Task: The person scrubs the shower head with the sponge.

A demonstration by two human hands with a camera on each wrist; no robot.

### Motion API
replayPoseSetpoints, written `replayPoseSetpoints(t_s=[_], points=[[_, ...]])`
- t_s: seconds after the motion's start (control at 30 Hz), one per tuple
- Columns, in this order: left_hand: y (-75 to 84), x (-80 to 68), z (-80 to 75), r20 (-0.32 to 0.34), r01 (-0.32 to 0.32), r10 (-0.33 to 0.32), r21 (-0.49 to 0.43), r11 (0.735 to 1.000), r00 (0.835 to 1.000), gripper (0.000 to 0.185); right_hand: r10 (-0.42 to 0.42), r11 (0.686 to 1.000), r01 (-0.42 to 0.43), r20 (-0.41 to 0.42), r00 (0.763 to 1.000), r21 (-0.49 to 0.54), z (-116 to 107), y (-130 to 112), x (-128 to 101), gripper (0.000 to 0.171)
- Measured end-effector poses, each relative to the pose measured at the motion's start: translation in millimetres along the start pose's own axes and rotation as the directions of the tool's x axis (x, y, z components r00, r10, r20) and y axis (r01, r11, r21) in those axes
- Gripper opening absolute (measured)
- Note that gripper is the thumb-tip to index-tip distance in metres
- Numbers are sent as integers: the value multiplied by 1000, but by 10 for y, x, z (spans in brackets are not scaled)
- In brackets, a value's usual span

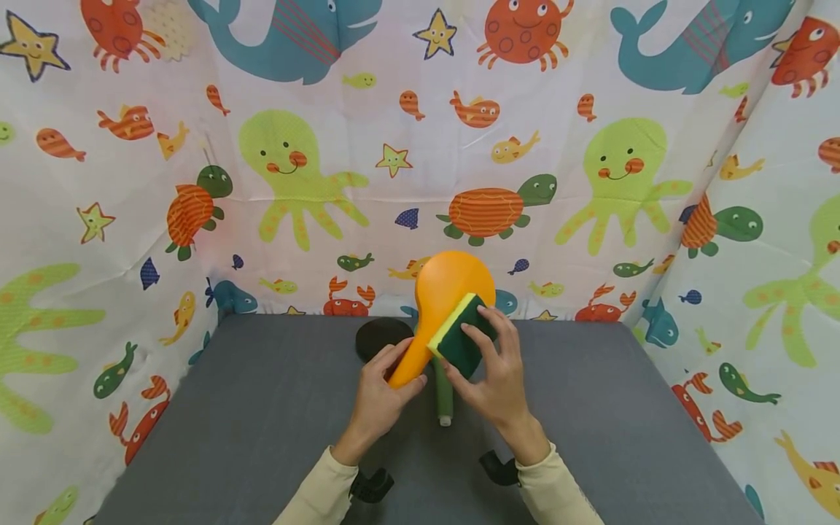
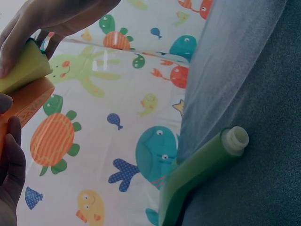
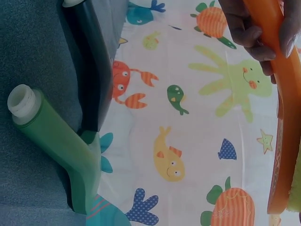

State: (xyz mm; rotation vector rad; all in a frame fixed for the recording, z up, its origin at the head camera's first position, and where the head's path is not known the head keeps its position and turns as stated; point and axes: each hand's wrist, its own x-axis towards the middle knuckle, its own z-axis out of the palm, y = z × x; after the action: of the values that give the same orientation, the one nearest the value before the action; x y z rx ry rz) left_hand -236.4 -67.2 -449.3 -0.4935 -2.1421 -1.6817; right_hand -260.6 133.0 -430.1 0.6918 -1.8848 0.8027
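Observation:
My left hand (image 1: 380, 401) grips the handle of an orange shower head (image 1: 451, 281), raised above the table with its round head up and the smooth back towards me. A sponge (image 1: 467, 337), yellow with a dark green scouring side, is held in my right hand (image 1: 499, 375). Its yellow face lies against the orange head and upper handle. Beneath the hands, a green shower head (image 2: 197, 172) rests on the table, its white threaded end pointing towards me. Left of it is a black shower head (image 1: 382, 339), partly hidden behind my left hand in the head view.
A grey table (image 1: 262, 408) spreads under the hands. White cloth (image 1: 394, 197) printed with sea animals hangs behind it and along both sides. Black wrist mounts (image 1: 371, 485) stick out from the sleeves near the table's front.

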Motion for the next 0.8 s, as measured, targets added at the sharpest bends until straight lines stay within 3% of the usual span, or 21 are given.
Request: replayPoseSetpoints(t_s=[0.8], points=[[12,-37,-22,9,1,-1,2,1000,1000,57,0,1000,0,0,1000,-25,-59,72,-56,58]])
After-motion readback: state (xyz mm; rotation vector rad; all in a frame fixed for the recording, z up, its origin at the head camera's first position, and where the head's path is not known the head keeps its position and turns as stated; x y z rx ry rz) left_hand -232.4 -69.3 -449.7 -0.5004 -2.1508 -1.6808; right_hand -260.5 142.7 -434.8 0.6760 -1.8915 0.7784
